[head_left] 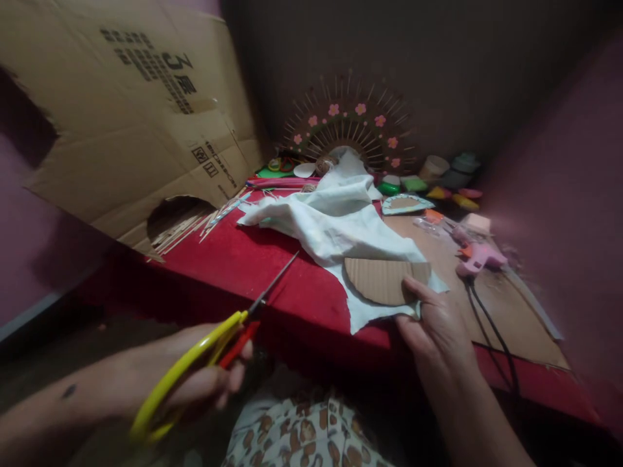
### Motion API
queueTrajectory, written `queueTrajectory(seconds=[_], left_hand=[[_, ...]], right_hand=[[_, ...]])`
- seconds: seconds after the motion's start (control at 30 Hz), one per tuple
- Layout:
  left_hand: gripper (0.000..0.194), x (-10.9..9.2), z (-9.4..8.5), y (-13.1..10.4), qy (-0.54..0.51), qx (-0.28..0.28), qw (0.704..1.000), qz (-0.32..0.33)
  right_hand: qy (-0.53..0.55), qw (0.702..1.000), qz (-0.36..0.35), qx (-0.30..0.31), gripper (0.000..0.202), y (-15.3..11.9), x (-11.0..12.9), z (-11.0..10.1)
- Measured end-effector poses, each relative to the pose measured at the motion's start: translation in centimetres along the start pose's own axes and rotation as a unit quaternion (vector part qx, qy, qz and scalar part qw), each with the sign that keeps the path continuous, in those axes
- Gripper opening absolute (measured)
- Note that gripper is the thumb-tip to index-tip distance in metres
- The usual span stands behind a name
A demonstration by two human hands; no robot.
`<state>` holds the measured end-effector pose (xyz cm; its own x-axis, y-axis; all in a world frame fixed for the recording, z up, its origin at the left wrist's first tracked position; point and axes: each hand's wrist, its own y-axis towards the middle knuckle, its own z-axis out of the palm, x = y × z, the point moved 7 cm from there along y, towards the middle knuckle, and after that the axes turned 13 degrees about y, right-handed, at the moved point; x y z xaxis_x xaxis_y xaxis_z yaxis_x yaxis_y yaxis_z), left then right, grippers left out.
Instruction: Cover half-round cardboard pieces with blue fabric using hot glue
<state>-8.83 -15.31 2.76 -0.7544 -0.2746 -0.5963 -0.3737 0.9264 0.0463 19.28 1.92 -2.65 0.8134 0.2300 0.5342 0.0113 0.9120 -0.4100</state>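
Observation:
My left hand (pixel 204 383) grips yellow-handled scissors (pixel 221 337) at the lower left; their blades point up and right over the red table (pixel 253 266) toward a white cloth (pixel 341 227). My right hand (pixel 435 324) holds a semicircle of brown cardboard (pixel 377 279) together with the cloth's near edge at the table's front, thumb on top of the cardboard. The cloth spreads back across the table in folds.
A large torn cardboard sheet (pixel 126 110) leans at the left over a heap of wooden sticks (pixel 187 227). A pink glue gun (pixel 477 258) with a black cord lies on a brown board (pixel 487 298) at right. A fan-shaped stick decoration with pink flowers (pixel 348 130) and small pots stand behind.

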Motion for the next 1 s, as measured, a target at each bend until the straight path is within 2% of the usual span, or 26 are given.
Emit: queueTrajectory(seconds=[0.07,0.13,0.23,0.3,0.37,0.4,0.47,0.6,0.7,0.8,0.93,1.0], left_hand=[[0.021,-0.9,2.4,-1.2,-0.064,0.067,0.996,-0.008],[0.025,-2.1,5.4,-2.4,-0.169,0.164,0.972,-0.027],[0.030,-3.8,9.6,-4.3,-0.312,0.302,0.899,-0.066],[0.029,-4.6,12.0,-5.5,-0.381,0.393,0.831,-0.101],[0.028,-5.1,13.5,-6.3,-0.427,0.459,0.770,-0.121],[0.028,-5.2,13.9,-6.4,-0.440,0.476,0.752,-0.121],[0.028,-5.4,14.4,-6.2,-0.457,0.476,0.744,-0.110],[0.034,-5.3,15.6,-5.2,-0.475,0.438,0.754,-0.116],[0.045,-5.9,16.8,-4.5,-0.523,0.419,0.736,-0.103],[0.047,-6.6,17.6,-3.9,-0.554,0.401,0.724,-0.091],[0.049,-7.0,17.8,-3.8,-0.546,0.370,0.742,-0.118],[0.050,-7.0,17.7,-3.8,-0.549,0.348,0.750,-0.123]], right_hand=[[0.002,1.000,0.010,-0.009,0.042,0.1,-0.1,-0.1],[0.001,1.000,0.015,-0.012,0.042,0.2,0.0,0.0],[-0.003,1.000,0.018,-0.013,0.041,0.0,0.1,0.1],[-0.005,1.000,0.023,-0.009,0.041,-0.2,0.1,0.4],[-0.006,1.000,0.025,0.000,0.041,-0.4,0.2,0.8],[-0.007,1.000,0.023,0.003,0.040,-0.5,0.2,1.0],[-0.009,1.000,0.022,0.003,0.039,-0.7,0.3,1.3],[-0.017,0.999,0.034,-0.015,0.035,-1.1,0.0,1.4],[-0.018,0.998,0.042,-0.035,0.034,-1.5,0.0,1.1],[-0.012,0.998,0.056,-0.041,0.030,-2.4,0.0,1.1],[-0.021,0.997,0.061,-0.042,0.027,-3.0,0.1,0.8],[-0.034,0.997,0.059,-0.022,0.025,-2.7,0.1,0.3]])
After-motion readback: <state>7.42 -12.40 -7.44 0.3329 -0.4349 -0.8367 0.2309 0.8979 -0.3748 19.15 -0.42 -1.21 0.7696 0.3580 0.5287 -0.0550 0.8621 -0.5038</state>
